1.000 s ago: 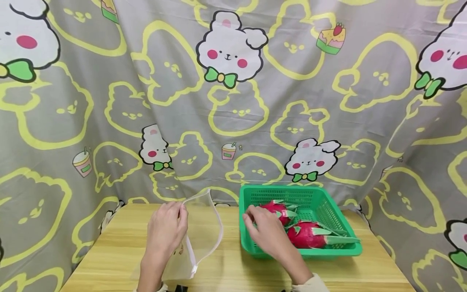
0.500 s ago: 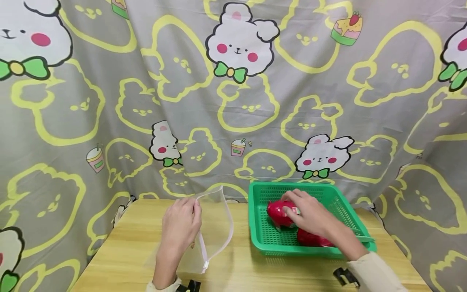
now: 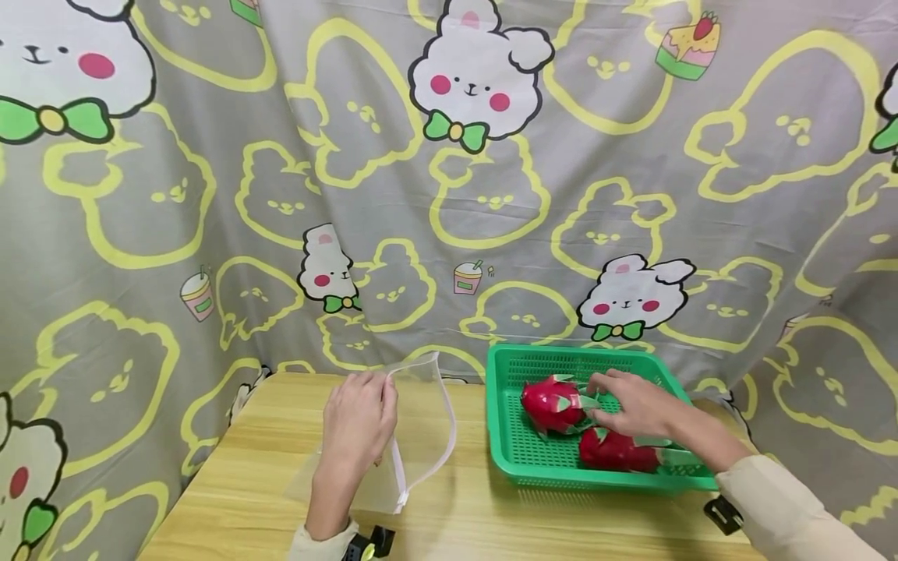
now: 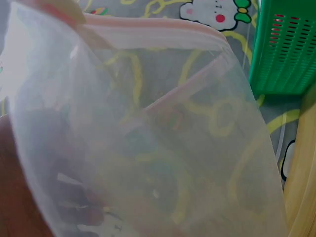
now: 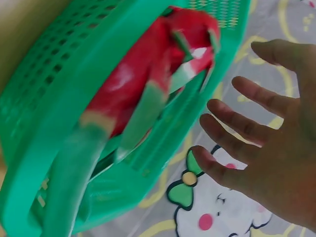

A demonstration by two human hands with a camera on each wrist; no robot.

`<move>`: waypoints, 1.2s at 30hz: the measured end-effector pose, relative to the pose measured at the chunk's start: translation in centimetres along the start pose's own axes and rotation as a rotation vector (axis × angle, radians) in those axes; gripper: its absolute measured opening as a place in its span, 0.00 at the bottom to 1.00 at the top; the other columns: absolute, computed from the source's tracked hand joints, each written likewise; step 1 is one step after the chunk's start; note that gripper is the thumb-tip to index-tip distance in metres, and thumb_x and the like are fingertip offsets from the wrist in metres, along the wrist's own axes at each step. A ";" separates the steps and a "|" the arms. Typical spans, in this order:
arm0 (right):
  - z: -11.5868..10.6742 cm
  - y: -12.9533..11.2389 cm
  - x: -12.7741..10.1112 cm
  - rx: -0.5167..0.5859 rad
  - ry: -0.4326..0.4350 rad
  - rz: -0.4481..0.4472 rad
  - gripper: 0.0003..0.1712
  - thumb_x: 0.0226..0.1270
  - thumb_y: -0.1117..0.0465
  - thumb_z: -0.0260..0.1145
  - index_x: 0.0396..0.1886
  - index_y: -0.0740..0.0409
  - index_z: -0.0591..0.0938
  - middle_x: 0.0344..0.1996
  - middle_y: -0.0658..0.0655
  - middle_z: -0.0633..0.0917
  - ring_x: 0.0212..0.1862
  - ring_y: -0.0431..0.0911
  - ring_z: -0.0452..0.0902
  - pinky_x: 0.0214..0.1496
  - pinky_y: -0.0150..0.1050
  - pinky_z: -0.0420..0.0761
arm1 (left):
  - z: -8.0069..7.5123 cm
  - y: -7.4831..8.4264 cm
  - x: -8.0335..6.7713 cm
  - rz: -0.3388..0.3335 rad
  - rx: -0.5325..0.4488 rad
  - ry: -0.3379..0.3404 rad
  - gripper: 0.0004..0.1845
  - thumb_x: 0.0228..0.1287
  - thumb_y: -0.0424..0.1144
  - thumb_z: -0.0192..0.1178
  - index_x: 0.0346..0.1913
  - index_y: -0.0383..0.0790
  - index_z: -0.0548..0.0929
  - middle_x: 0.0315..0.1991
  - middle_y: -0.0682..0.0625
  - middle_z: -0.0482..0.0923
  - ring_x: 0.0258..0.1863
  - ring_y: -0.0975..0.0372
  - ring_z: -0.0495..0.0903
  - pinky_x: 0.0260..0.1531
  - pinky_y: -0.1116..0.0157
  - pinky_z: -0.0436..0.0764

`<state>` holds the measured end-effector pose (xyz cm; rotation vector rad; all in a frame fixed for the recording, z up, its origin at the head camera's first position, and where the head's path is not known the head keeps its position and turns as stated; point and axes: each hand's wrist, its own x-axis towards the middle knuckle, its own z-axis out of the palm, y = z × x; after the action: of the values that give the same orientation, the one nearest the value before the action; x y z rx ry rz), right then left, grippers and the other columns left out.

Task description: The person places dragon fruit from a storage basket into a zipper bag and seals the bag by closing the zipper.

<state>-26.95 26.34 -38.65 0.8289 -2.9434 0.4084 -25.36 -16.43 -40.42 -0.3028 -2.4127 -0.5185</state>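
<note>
My left hand [image 3: 358,421] pinches the top edge of a clear zip bag [image 3: 428,417], its mouth standing open toward the right. The left wrist view shows the translucent bag [image 4: 207,143] up close, with a pale zip strip along its opening. Over the green plastic basket [image 3: 500,460], my right hand [image 3: 634,403] reaches in from the right with its fingers spread. Two dragon fruits lie inside: a rear dragon fruit [image 3: 550,403] left of my fingertips and a front dragon fruit [image 3: 613,450] below my palm. In the right wrist view the fingers are apart from the dragon fruit [image 5: 131,81].
A wooden table [image 3: 245,452] carries the basket and the bag. Behind it hangs a grey patterned curtain [image 3: 393,202], which also closes off both sides. The basket stands close to the rear curtain.
My right hand has moved right, from the basket's left rim across the rear dragon fruit to its leafy end. The left hand keeps holding the bag. The head view has shifted slightly.
</note>
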 end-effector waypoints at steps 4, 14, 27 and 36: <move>0.2 0.8 -0.4 0.021 -0.103 0.037 0.16 0.67 0.47 0.70 0.45 0.50 0.81 0.43 0.53 0.81 0.41 0.48 0.78 0.41 0.49 0.80 | -0.1 0.1 -0.1 -0.006 0.010 0.001 0.16 0.76 0.40 0.51 0.32 0.39 0.83 0.37 0.44 0.85 0.44 0.46 0.83 0.41 0.47 0.77; 1.2 2.7 -1.5 0.099 -0.277 0.105 0.23 0.62 0.46 0.75 0.47 0.53 0.77 0.35 0.51 0.76 0.36 0.46 0.69 0.38 0.46 0.72 | 0.2 0.2 -0.2 0.006 0.005 0.015 0.16 0.76 0.40 0.51 0.29 0.40 0.81 0.35 0.43 0.85 0.44 0.45 0.83 0.41 0.48 0.76; 2.2 3.1 -0.2 0.103 -0.457 0.260 0.41 0.50 0.53 0.84 0.61 0.57 0.76 0.49 0.57 0.79 0.51 0.54 0.74 0.51 0.58 0.79 | 0.4 0.1 -0.3 0.016 -0.020 0.034 0.17 0.76 0.40 0.52 0.24 0.44 0.77 0.34 0.45 0.84 0.43 0.46 0.83 0.42 0.48 0.77; 2.3 3.0 0.1 0.133 -0.561 0.381 0.42 0.50 0.58 0.83 0.64 0.49 0.71 0.45 0.55 0.78 0.44 0.51 0.76 0.41 0.52 0.81 | 0.5 0.2 -0.3 0.027 -0.033 0.044 0.19 0.75 0.39 0.53 0.21 0.47 0.73 0.32 0.46 0.83 0.41 0.46 0.84 0.41 0.48 0.77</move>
<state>-28.61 28.16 -41.56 0.4356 -3.6511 0.4546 -25.30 -16.06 -40.90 -0.3348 -2.3563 -0.5474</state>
